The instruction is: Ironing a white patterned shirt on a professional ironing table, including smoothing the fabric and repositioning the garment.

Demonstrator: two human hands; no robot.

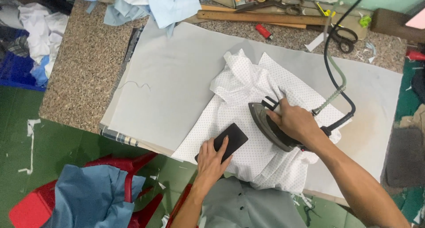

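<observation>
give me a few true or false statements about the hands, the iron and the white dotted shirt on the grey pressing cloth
1. The right hand grips the handle of the dark metal iron. True.
2. The left hand presses a flat black rectangular block onto the white dotted shirt. True.
3. The iron sits on the bare speckled stone tabletop. False: it rests on the shirt, over the grey pressing cloth.
4. The black-handled scissors are in the left hand. False: they lie at the table's far edge.
5. A long wooden ruler lies at the far side. True.

scissors [344, 38], wooden ruler [261, 18], red chair [128, 165]
</observation>
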